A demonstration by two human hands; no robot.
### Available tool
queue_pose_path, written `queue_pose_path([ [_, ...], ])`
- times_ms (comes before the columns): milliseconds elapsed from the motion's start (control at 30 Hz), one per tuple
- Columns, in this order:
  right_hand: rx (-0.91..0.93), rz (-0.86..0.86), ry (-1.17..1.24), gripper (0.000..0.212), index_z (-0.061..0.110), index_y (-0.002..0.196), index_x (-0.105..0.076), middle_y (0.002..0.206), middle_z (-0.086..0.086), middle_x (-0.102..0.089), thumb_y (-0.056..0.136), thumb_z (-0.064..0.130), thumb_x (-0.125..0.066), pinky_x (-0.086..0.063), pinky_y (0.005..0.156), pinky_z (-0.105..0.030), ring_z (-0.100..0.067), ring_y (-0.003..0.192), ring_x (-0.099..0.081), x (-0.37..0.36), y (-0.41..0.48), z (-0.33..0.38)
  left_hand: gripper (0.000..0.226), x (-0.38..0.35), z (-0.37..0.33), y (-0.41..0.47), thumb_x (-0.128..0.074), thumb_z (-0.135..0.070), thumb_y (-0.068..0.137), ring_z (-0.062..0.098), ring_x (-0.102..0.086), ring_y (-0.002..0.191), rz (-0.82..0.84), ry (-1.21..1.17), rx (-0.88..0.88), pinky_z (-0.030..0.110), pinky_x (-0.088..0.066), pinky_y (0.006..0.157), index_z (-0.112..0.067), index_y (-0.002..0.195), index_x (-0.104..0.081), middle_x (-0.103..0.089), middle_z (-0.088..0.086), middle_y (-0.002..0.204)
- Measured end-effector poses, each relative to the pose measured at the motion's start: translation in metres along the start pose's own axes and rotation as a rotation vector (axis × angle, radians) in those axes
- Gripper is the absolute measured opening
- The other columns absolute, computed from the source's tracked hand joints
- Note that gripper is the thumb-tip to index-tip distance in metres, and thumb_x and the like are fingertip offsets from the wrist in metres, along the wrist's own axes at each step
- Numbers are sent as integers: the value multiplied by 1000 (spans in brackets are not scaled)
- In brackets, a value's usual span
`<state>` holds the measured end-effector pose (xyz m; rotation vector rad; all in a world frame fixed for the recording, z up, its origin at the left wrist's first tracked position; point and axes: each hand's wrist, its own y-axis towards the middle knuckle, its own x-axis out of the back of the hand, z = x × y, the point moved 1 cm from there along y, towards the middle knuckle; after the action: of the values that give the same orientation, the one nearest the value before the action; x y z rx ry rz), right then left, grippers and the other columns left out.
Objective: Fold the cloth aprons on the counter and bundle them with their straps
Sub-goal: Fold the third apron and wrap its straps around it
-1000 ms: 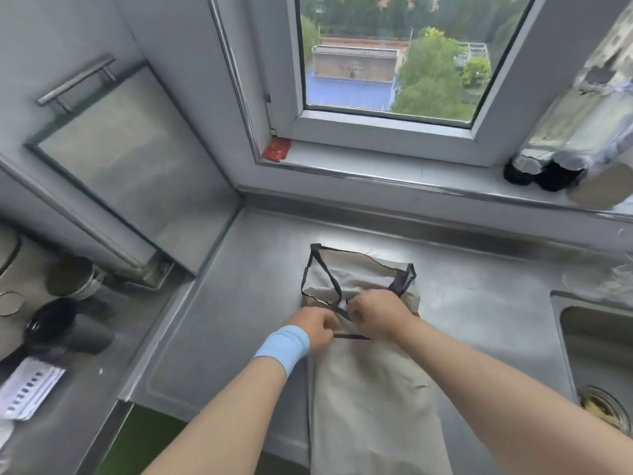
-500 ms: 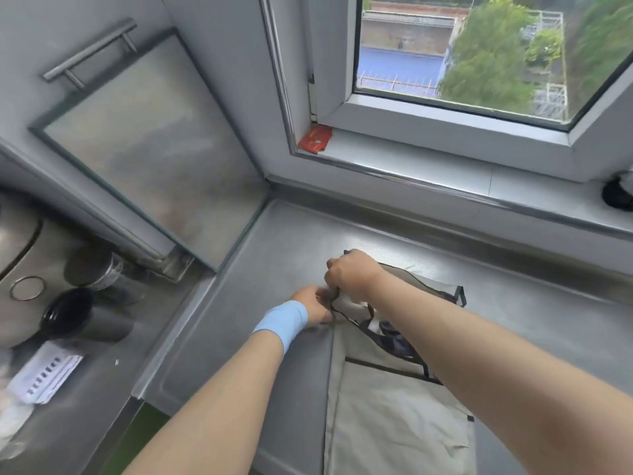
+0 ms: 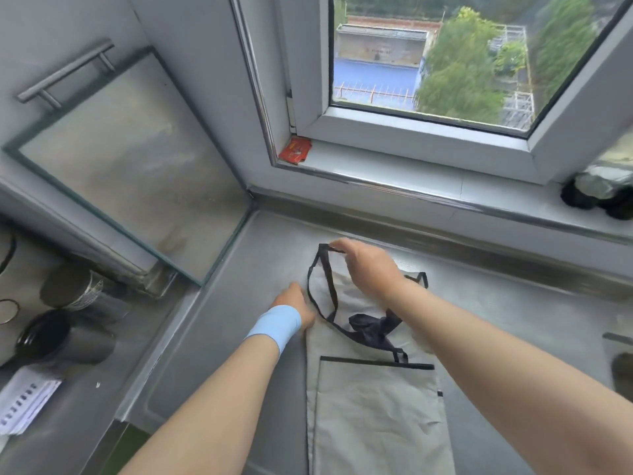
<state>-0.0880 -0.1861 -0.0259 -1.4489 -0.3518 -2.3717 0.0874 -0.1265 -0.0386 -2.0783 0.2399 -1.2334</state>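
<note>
A beige cloth apron (image 3: 373, 406) with black trim lies folded lengthwise on the steel counter (image 3: 239, 303), its pocket facing up. Its black neck strap (image 3: 325, 286) forms a loop over the apron's far end, and a bunched dark strap (image 3: 373, 329) lies on the middle. My right hand (image 3: 368, 265) pinches the far end of the neck loop and holds it stretched toward the window. My left hand (image 3: 296, 301), with a light blue wristband, rests at the apron's left edge, fingers on the cloth near the strap; whether it grips the strap is hidden.
A glass-fronted cabinet door (image 3: 130, 159) with a bar handle stands at left. Dark cups (image 3: 61, 341) and a metal canister (image 3: 75, 286) sit on the lower surface at left. A red packet (image 3: 295, 150) lies on the window sill. Dark bottles (image 3: 603, 193) stand at far right.
My right hand moved further away along the counter, drawing the neck strap loop out toward the window. My left hand stayed at the apron's left edge. The camera shifted right and up.
</note>
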Motion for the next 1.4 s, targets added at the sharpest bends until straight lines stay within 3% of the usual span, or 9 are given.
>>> queue_pose_path([
  [167,-455,-140,-37,27,22,105,-62,111,1,-60,88,7,-48,-43,70,-32,-27,97,-62,44,-39,-56,27,9,-59,-10,-45,-7,83,28,-51,108,-388,-7,-266,35,-42,86,-21,104,-53,-49,3,117],
  [300,-914,243,-77,18,17,88,-59,91,-4,-59,90,28,-45,-47,73,-29,-28,85,-60,55,-73,-90,20,-10,-121,-20,-45,-19,88,23,-57,91,-148,115,-397,29,-44,77,-26,97,-62,-63,-2,112],
  [467,-788,305,294,26,11,69,-63,79,-6,-65,88,17,-46,-45,65,-28,-28,85,-65,23,-84,-110,61,-49,-156,-15,-37,-61,89,32,-58,111,121,189,-206,36,-44,92,-14,120,-61,-62,10,123],
  [600,-746,179,783,48,21,111,-71,97,-6,-72,82,-5,-43,-48,55,-20,-11,68,-64,32,-88,-98,67,-51,-170,3,-41,-73,78,27,-58,94,187,-104,-62,34,-45,85,-17,108,-63,-64,3,110],
  [700,-712,131,992,43,14,115,-65,101,-7,-71,83,-9,-48,-45,53,-21,-11,64,-62,35,-88,-95,69,-46,-175,13,-66,-69,62,24,-61,79,189,-218,10,30,-46,71,-14,103,-63,-67,2,94],
  [833,-846,143,1141,38,15,120,-51,105,-9,-64,86,5,-65,-49,66,-34,-22,77,-60,30,-91,-104,26,-40,-182,22,-68,-31,76,23,-54,65,125,-173,-28,27,-46,66,-10,90,-59,-57,1,75],
  [1000,-774,411,858,26,7,97,-68,78,-5,-69,74,5,-80,-58,68,-36,-17,67,-68,25,-108,-107,26,-32,-175,50,-69,-25,79,30,-69,90,107,-493,70,41,-56,89,-5,95,-65,-72,13,99],
  [1233,-817,394,481,15,19,65,-54,62,-4,-66,72,8,-61,-47,50,-25,-21,59,-68,28,-102,-101,10,-14,-161,35,-67,-23,87,21,-66,80,154,-620,-79,32,-55,84,-13,88,-70,-72,8,98],
  [1400,-651,3,98,35,21,118,-49,115,2,-53,84,24,-56,-39,73,-32,-23,102,-57,29,-88,-77,17,9,-148,21,-59,-11,93,15,-58,62,162,-601,-117,19,-47,56,-12,111,-61,-65,9,91],
])
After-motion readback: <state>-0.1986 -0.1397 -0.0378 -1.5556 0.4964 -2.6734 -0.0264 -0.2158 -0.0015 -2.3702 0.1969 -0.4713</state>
